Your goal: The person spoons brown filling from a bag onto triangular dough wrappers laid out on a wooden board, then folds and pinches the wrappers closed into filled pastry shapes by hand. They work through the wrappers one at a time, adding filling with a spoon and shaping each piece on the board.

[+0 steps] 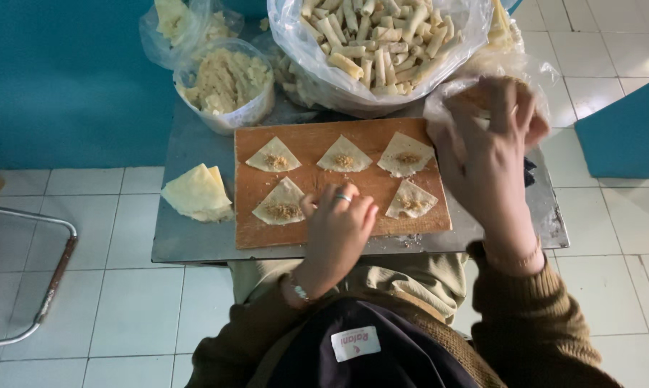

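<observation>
A wooden board (317,226) lies on a small grey metal table (188,241). On it rest several triangular pastry wrappers (273,155), each with a dab of filling in the middle. My left hand (337,231), with a ring, rests fingers curled on the board's front part, next to one wrapper (282,204); whether it covers another wrapper I cannot tell. My right hand (490,151) is raised at the board's right end, its fingers reaching into a clear plastic bag (526,72).
A stack of plain wrappers (196,192) lies left of the board. Behind stand a bag-lined bowl of crumbly filling (225,80) and a big bag of rolled pastries (375,39). Tiled floor surrounds the table; a metal chair frame (48,280) is at left.
</observation>
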